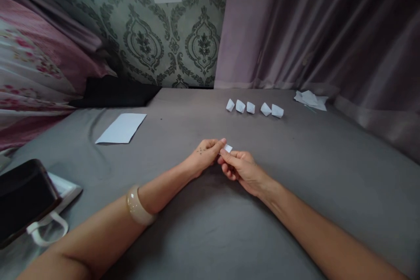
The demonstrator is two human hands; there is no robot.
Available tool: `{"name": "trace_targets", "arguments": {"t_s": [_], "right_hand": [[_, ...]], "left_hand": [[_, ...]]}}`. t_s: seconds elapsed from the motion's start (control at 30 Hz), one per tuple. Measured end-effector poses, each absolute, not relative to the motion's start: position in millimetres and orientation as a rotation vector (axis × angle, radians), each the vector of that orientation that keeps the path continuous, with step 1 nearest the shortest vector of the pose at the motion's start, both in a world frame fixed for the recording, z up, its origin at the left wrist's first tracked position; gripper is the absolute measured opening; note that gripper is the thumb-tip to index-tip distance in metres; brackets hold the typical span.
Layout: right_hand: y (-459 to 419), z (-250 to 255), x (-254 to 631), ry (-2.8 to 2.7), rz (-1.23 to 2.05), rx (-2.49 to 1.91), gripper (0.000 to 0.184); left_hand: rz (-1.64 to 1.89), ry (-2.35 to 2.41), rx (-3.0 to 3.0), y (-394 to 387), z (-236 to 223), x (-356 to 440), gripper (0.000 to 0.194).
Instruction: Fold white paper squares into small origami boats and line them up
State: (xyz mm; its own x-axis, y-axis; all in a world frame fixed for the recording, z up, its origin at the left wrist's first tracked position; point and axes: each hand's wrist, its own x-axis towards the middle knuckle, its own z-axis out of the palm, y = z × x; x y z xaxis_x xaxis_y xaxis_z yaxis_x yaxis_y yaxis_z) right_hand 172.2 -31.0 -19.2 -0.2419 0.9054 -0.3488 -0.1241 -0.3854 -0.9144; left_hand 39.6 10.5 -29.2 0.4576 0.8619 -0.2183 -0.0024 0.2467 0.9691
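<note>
A small folded piece of white paper (229, 148) is pinched between my two hands, just above the grey cloth surface. My left hand (206, 154) grips it from the left, thumb on top, with a pale bangle round that wrist. From the right, my right hand (241, 165) holds it between thumb and fingers. Most of the paper is hidden behind the fingers. Beyond my hands, several folded white paper shapes (240, 106) sit in a loose row.
A flat white sheet (122, 128) lies to the left, with a black cloth (118, 92) behind it. At the near left is a dark-screened phone (28, 197) with a white cable (46, 229). Loose paper scraps (311, 99) lie at the far right, by the curtain (328, 30).
</note>
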Motion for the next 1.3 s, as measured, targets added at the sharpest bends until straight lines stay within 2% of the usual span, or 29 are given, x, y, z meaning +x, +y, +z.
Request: {"name": "trace_targets", "arguments": {"t_s": [0.07, 0.13, 0.23, 0.27, 0.3, 0.43, 0.57, 0.67, 0.73, 0.87, 1.03, 1.3], "right_hand": [[-30, -18, 178, -1.193, 1.617, -1.336, 0.045], [-29, -17, 184, -1.396, 1.215, -1.433, 0.046], [-28, -19, 192, -1.663, 0.521, -1.295, 0.020], [-28, -21, 193, -1.743, 0.399, -1.213, 0.013], [-27, -23, 194, -1.818, 0.334, -1.140, 0.015], [-29, -29, 190, -1.945, 0.302, -1.023, 0.023], [-30, -29, 186, -1.882, 0.347, -1.080, 0.021], [-27, -28, 186, -1.781, 0.412, -1.202, 0.017], [-23, -29, 189, -1.719, 0.477, -1.285, 0.015], [-17, -33, 194, -1.651, 0.650, -1.355, 0.014], [-14, -38, 194, -1.630, 0.712, -1.432, 0.017], [-15, -36, 190, -1.717, 0.524, -1.456, 0.018]], "left_hand": [[0.708, 0.931, 1.092, 13, -31, 37, 0.046], [0.695, 0.907, 0.984, 17, -32, 34, 0.045], [0.681, 0.877, 0.885, 19, -30, 31, 0.042], [0.674, 0.876, 0.869, 19, -29, 31, 0.042], [0.667, 0.875, 0.859, 18, -28, 32, 0.041], [0.616, 0.889, 0.859, 10, -23, 38, 0.040], [0.590, 1.009, 1.030, 7, -22, 37, 0.047], [0.716, 1.163, 1.305, 11, -26, 32, 0.051], [0.829, 1.183, 1.484, 14, -28, 29, 0.046], [0.940, 1.123, 1.690, 15, -27, 27, 0.024], [0.857, 1.120, 1.728, 14, -25, 29, 0.019], [0.877, 0.991, 1.729, 20, -29, 27, 0.018]]}}
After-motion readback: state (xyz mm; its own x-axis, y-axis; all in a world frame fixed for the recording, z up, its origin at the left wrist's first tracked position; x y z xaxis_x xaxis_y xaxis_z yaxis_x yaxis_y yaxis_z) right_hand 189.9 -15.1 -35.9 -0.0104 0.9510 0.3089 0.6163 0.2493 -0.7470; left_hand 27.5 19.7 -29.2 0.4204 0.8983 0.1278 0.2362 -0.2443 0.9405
